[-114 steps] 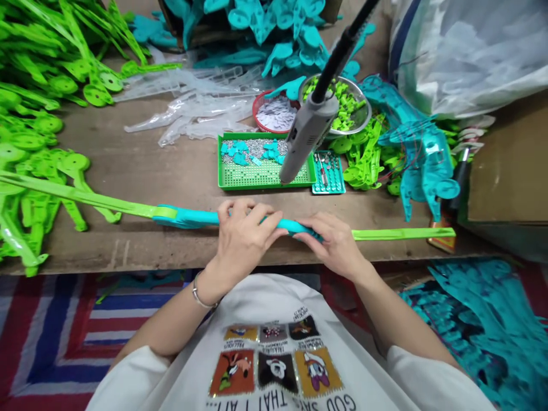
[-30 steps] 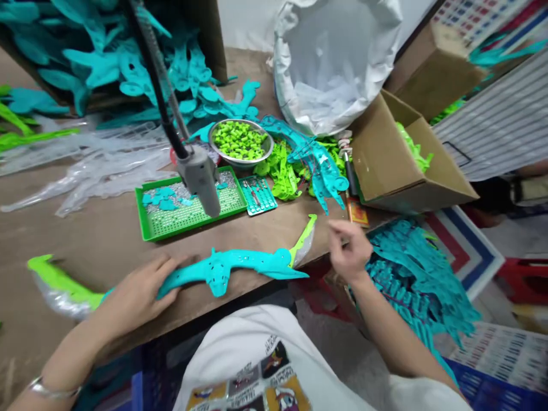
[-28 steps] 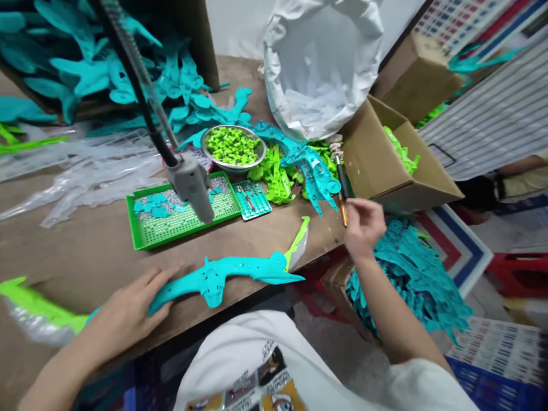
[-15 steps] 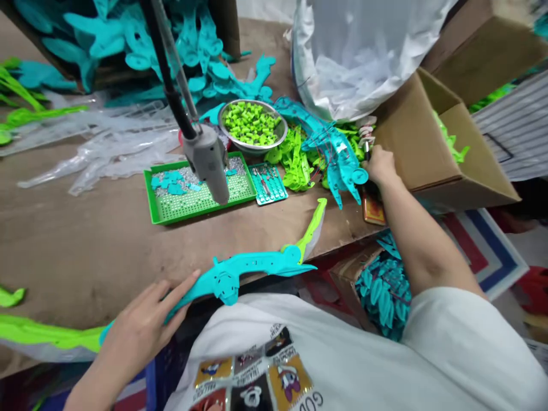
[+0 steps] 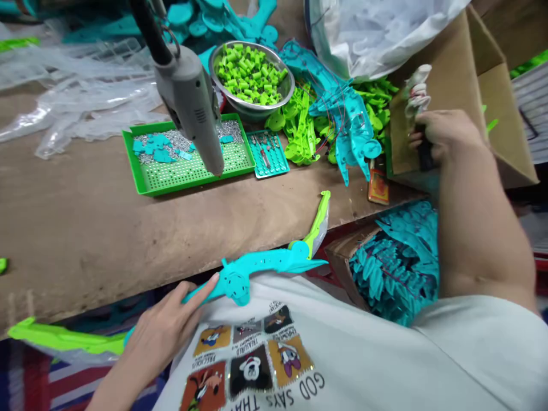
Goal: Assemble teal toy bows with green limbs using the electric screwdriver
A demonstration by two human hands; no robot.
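Note:
My left hand (image 5: 165, 322) is closed around one side of a bow-shaped plastic toy (image 5: 274, 262) at the table's front edge. The toy has a turquoise middle and lime-green arms with clear plastic backing. Part of its left side is hidden under my hand. Over at the right, my right hand (image 5: 445, 134) grips a black-handled tool (image 5: 425, 153) whose upper end (image 5: 418, 88) is wrapped in white material. That tool is raised in front of a cardboard box, above the table. Its exact kind cannot be made out.
A grey powered driver (image 5: 188, 103) hangs over a green tray (image 5: 197, 171) of screws and turquoise pieces. Behind stand a metal bowl (image 5: 291, 94) of lime-green parts, turquoise shells (image 5: 342, 114) and a white bag (image 5: 363, 65). A cardboard box (image 5: 449, 74) stands right; turquoise parts (image 5: 394, 268) fill another below.
My right hand has lifted the black-handled tool off the table's right side and moved right. My left hand and the toy have shifted slightly right; the camera view has tilted downward.

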